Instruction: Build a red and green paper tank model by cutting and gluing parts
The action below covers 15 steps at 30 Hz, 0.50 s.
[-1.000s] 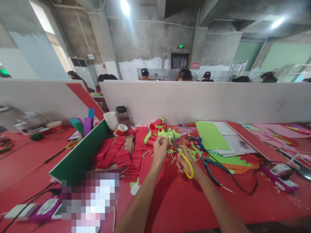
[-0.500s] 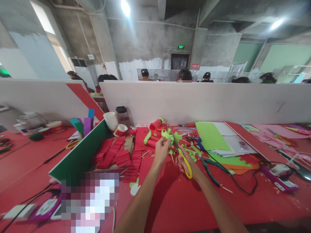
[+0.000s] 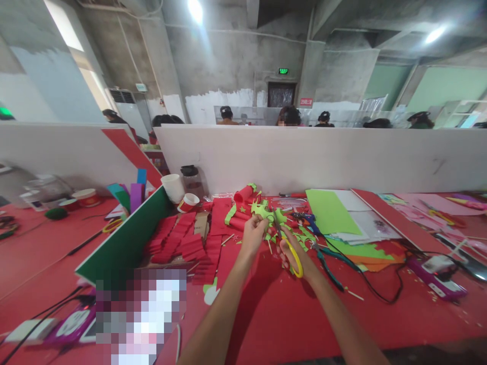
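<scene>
Left hand [image 3: 254,233], one: centre of frame, fingertips pinched on a green paper piece [image 3: 269,219]. Right hand [image 3: 289,253], one: just right of centre, fingers closed around the handles of the scissors [image 3: 296,259].

Scissors in hand, one pair: yellow handle visible, blades pointing up and to the left, beside the green paper piece; whether the blades touch it cannot be told.

Red rolls [image 3: 243,194], two, trimmed in green: centre of frame, beyond the left hand. Green scraps [image 3: 304,238], many, uncounted: right of centre, around the right hand.

Pliers [image 3: 330,268], one pair, teal handles: right of centre, lying near the right forearm. Blue-handled tool [image 3: 312,224], one: above the pliers. Light-green sheet [image 3: 335,213], one: right of centre, on white papers [image 3: 375,225].

Folded red strips [image 3: 178,235], several piles: left of centre, beside one green board [image 3: 125,243]. White cup [image 3: 173,188], one; red-and-white cup [image 3: 188,203], one; black-lidded bottle [image 3: 192,179], one: together, left of centre, near the partition [image 3: 297,157].

Purple power strips [image 3: 437,281], two: one lower left, one lower right, both on the red table [image 3: 281,324].
</scene>
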Available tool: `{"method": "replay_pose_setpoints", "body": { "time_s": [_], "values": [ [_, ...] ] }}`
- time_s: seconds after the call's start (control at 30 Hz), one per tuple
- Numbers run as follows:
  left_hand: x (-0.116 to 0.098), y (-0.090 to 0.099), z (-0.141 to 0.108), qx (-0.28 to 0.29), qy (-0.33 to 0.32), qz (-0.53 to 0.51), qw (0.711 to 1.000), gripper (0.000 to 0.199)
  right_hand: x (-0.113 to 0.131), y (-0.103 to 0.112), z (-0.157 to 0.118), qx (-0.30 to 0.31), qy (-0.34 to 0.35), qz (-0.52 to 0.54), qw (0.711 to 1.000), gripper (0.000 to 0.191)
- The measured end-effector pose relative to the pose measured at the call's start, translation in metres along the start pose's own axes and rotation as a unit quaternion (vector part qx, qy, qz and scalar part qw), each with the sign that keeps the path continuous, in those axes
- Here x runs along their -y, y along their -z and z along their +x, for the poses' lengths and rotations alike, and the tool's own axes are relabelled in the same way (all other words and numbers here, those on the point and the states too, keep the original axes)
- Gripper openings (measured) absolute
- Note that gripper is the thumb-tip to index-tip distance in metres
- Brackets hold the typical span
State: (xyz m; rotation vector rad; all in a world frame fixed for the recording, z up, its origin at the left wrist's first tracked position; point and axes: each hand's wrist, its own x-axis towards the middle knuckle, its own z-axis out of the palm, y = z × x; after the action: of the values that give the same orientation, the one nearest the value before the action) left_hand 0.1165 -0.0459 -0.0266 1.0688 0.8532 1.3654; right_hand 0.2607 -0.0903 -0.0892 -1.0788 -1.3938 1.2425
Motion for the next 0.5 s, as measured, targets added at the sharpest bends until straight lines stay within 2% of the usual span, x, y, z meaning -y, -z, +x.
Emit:
{"method": "replay_pose_setpoints", "body": {
  "time_s": [0.27, 0.5],
  "values": [
    [0.003, 0.002, 0.002, 0.011, -0.009, 0.003, 1.0, 0.033, 0.002, 0.0, -0.001, 0.006, 0.02, -0.019, 1.0, 0.073],
    [0.001, 0.001, 0.0, 0.009, 0.002, 0.015, 1.0, 0.032, 0.01, -0.003, -0.002, -0.015, 0.002, -0.023, 1.0, 0.074]
  ]
}}
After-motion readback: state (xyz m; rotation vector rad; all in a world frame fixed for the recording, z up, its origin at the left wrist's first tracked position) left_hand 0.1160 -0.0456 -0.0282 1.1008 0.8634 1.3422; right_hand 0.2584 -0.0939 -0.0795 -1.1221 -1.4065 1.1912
